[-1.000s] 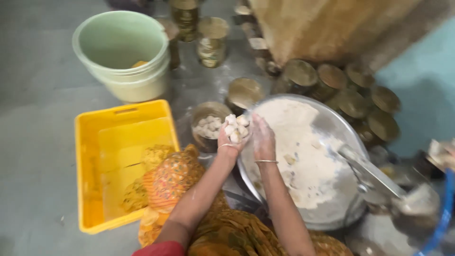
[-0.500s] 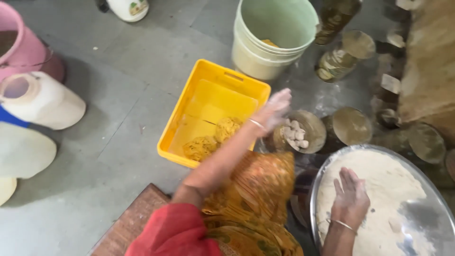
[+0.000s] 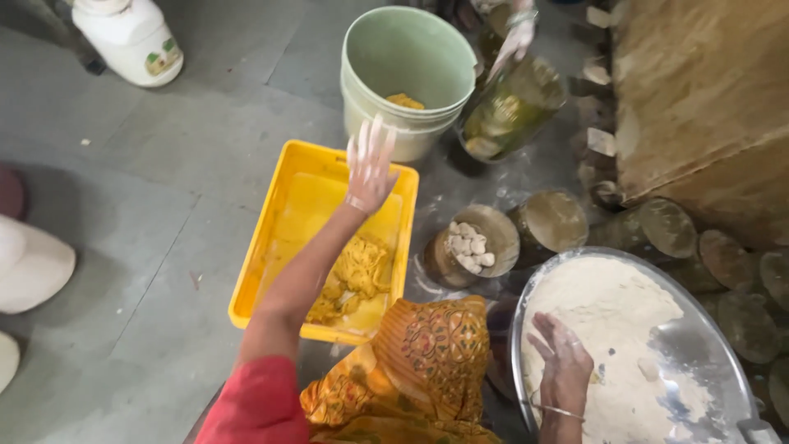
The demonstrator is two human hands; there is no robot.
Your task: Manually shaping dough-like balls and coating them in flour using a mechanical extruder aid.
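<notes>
Your right hand (image 3: 565, 362) lies flat, fingers (image 3: 549, 335) spread and gripping nothing, on the flour (image 3: 608, 329) in the wide steel pan (image 3: 699, 345); the pan's right edge is cut off by the frame, and a thin bangle sits at your wrist. Your lap, in orange patterned cloth (image 3: 419, 362), hides the pan's near-left rim and the corner of the yellow crate (image 3: 271, 247). Your left arm crosses above that crate, hiding part of the yellow shreds (image 3: 353, 275) lying in it. Just right of the crate stands a small pot (image 3: 472, 242) holding white dough balls (image 3: 470, 245). Your left hand (image 3: 370, 164) is raised over the crate's far rim, open and empty, fingers (image 3: 374, 136) splayed, dusted white and a little blurred. Just beyond it stands the green bucket (image 3: 407, 74), something yellow at its bottom, hard to make out. Farther right another person's hand (image 3: 514, 37), cut off at the top edge, touches a tilted, blurred brass pot (image 3: 514, 107).
</notes>
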